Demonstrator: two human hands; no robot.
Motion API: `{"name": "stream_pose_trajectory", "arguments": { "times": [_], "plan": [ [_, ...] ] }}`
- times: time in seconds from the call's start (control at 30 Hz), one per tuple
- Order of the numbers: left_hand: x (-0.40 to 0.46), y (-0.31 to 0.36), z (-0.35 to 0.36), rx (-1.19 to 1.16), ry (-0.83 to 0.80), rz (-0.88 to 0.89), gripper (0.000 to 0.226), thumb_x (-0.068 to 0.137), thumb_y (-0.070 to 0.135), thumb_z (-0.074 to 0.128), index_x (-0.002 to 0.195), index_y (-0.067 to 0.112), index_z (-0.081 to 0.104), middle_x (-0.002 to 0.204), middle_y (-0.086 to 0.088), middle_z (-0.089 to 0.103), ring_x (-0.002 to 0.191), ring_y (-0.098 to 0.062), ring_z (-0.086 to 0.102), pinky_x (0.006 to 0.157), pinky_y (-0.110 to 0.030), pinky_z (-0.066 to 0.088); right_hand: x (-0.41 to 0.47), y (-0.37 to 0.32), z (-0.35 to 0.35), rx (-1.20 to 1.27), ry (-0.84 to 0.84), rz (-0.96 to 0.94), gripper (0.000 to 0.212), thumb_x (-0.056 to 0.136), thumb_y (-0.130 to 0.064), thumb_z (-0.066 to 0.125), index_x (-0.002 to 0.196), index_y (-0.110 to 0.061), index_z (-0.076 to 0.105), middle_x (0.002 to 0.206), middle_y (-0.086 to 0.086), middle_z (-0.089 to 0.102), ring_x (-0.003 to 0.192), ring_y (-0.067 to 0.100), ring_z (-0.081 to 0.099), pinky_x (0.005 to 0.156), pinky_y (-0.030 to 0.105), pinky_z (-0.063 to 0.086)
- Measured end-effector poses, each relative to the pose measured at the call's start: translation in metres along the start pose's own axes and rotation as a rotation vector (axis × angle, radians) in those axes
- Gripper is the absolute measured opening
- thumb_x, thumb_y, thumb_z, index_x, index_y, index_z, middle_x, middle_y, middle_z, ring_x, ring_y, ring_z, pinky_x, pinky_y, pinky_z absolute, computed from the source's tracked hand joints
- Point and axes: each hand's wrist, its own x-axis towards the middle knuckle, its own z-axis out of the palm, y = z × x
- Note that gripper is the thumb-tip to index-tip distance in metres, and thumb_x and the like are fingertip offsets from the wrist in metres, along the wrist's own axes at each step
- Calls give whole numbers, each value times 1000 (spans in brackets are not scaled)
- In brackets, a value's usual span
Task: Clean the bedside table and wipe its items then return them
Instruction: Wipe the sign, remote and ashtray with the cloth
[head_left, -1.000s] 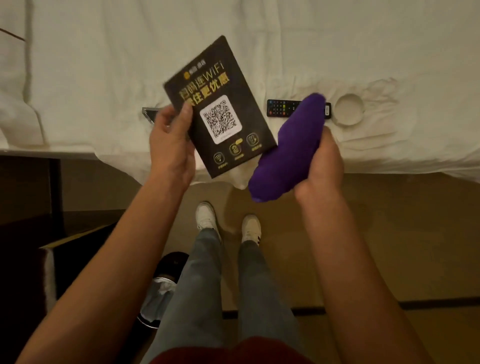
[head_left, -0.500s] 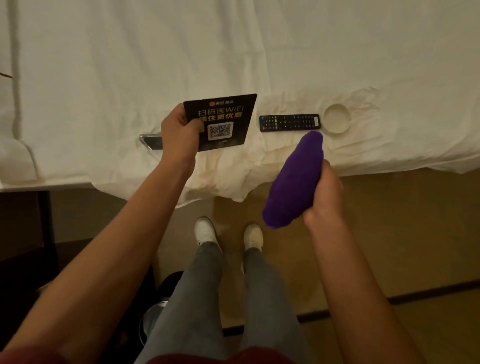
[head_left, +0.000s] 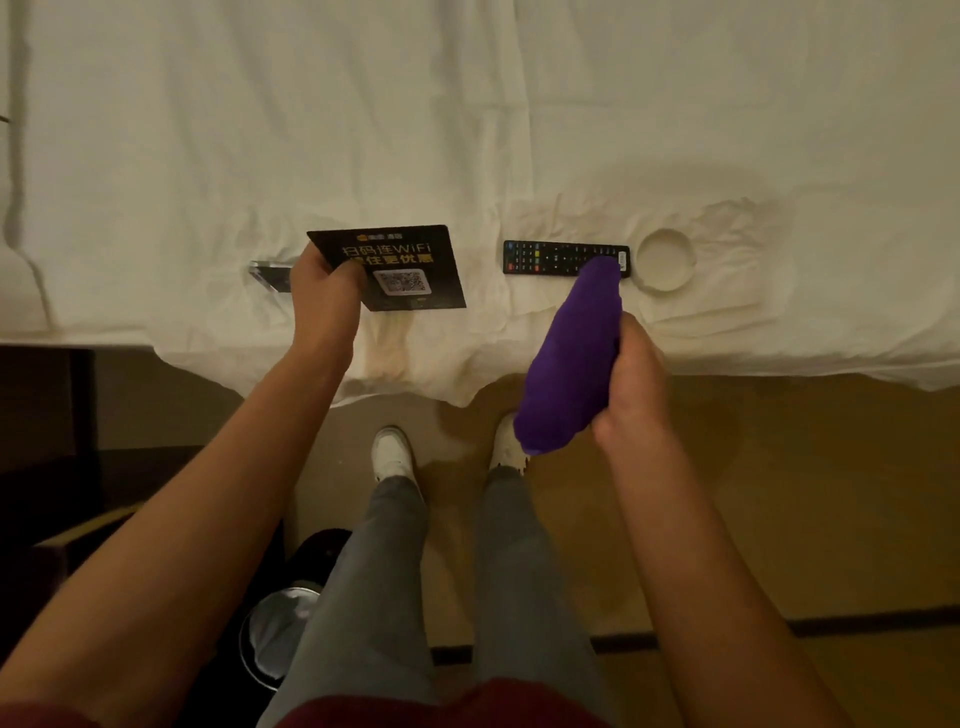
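looks like a hotel room tbh. there's a bed (head_left: 467, 130) made up with plain white sheets, a black wifi card (head_left: 410, 260) with a qr code and chinese text, the kind hotels leave out for guests, plus a tv remote (head_left: 550, 257) and a round white ashtray-looking dish (head_left: 666, 255) lying on the bedding. tan floor (head_left: 805, 493), dark furniture (head_left: 47, 415) on the left and a small lined bin (head_left: 270, 639) by the feet.

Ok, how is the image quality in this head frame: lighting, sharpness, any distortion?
Head view: dim, warm light, with the floor at lower left nearly black; the QR on the WiFi card is smeared by blur, though its large lettering still reads; the remote buttons are soft; wide-angle stretch enlarges the forearms toward the bottom corners; no strong glare on the bedsheet.
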Motion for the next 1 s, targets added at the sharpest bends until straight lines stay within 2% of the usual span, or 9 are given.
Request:
{"name": "stream_pose_trajectory", "arguments": {
  "times": [0.2, 0.3, 0.37, 0.47, 0.57, 0.67, 0.73, 0.8, 1.0],
  "plan": [
    [-33, 20, -6, -27, 132, 192, 39, 75, 1, 49, 108, 15, 61, 117, -6, 69, 110, -20, 65, 83, -29, 57, 20, -30, -17, -43, 0, 1, 11, 89, -32, 69, 84, -27, 77, 88, -3, 77, 80, 15, 74, 73, 34, 59],
    [-55, 35, 0, 48, 269, 355, 38, 78, 5, 47, 112, 17, 58, 124, -9, 66, 111, -6, 61, 90, -20, 51, 28, -47, -23, -56, -12, -4, 10, 91, -29, 68, 91, -22, 75, 85, -3, 76, 76, 13, 73, 65, 29, 59],
    [-70, 46, 11, 175, 332, 518, 36, 81, 5, 51, 115, 16, 58, 124, -5, 64, 117, -9, 59, 101, -32, 48, 34, -60, -29, -71, -16, -35, 10, 91, -27, 66, 88, -23, 75, 81, -4, 75, 72, 13, 72, 61, 28, 58],
    [-83, 60, 40, 342, 279, 847, 29, 85, -2, 59, 111, 12, 60, 122, -9, 62, 121, -21, 56, 102, -45, 45, 42, -80, -42, -71, -6, -72, 11, 90, -26, 66, 83, -24, 73, 78, -5, 73, 71, 12, 70, 62, 29, 56],
    [-86, 65, 94, 447, 120, 1008, 17, 88, 2, 63, 105, 4, 67, 119, -13, 64, 119, -26, 56, 101, -42, 44, 53, -95, -56, -16, 24, -71, 12, 89, -24, 67, 78, -23, 72, 76, -4, 72, 70, 13, 70, 65, 31, 55],
    [-77, 51, 153, 671, -129, 885, 26, 89, 10, 62, 114, 8, 69, 124, -10, 64, 122, -29, 55, 104, -37, 42, 62, -98, -69, -11, 51, -67, 18, 88, -26, 67, 72, -26, 73, 75, -5, 73, 71, 13, 71, 64, 30, 55],
    [-60, 36, 187, 935, -283, 734, 40, 93, 20, 60, 133, 14, 61, 140, -6, 57, 134, -28, 47, 110, -38, 37, 65, -96, -79, -19, 65, -57, 22, 90, -27, 65, 70, -29, 73, 75, -6, 73, 71, 12, 72, 61, 28, 55],
    [-42, 19, 213, 1169, -394, 688, 53, 96, 28, 59, 147, 17, 49, 151, -4, 49, 142, -28, 38, 117, -44, 32, 69, -92, -92, -26, 85, -36, 22, 91, -28, 64, 71, -31, 74, 76, -7, 75, 70, 11, 73, 59, 27, 55],
    [-1, -8, 239, 1504, -530, 686, 53, 95, 27, 60, 145, 14, 49, 142, -14, 53, 130, -38, 46, 109, -51, 36, 76, -81, -126, -1, 150, 22, 20, 90, -26, 65, 72, -30, 74, 71, -9, 72, 65, 9, 71, 57, 27, 54]
  ]
}}
